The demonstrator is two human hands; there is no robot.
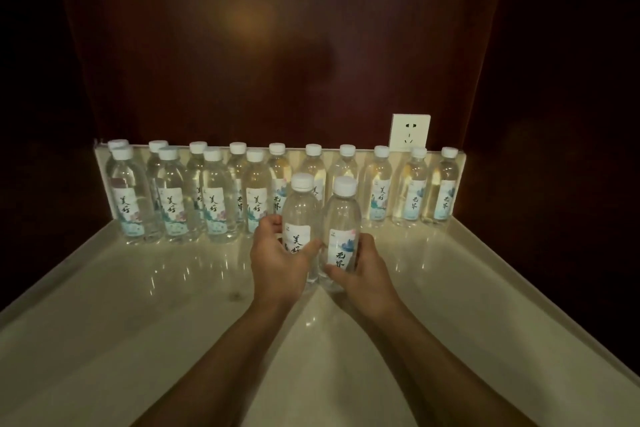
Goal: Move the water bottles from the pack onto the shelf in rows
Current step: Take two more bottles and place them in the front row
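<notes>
Left hand: the left hand (pixel 280 260) was in the middle of the frame, with its fingers and thumb curled round the left bottle (pixel 300 218), low down over the label.
Right hand: the right hand (pixel 363 270) was just beside it, with its fingers and thumb curled round the right bottle (pixel 341 229), also low down.
Held bottles: both stood upright, side by side and nearly touching, in front of the rows. I could not tell if their bottoms touched the shelf (pixel 138 305) or hung just above it.
Back row: a long line of bottles (pixel 381 184) stood against the back edge, from the left to the right of the frame.
Front row: four bottles (pixel 216 198) stood in front of it on the left side. The gap to their right looked like the place for the two held bottles.
Pack: it was not in the picture.
Wall: a white socket (pixel 409 132) sat on the dark wall at the upper right.
How they handle: the bottles looked full, so they were probably a bit heavy. The clear plastic looked smooth and maybe slippery, and thin sides would likely squash if squeezed hard.
Where to hold: the middle, round the label, seemed best, with a firm but gentle grip.
Watch out: tall bottles standing close could tip over like skittles if bumped.
</notes>
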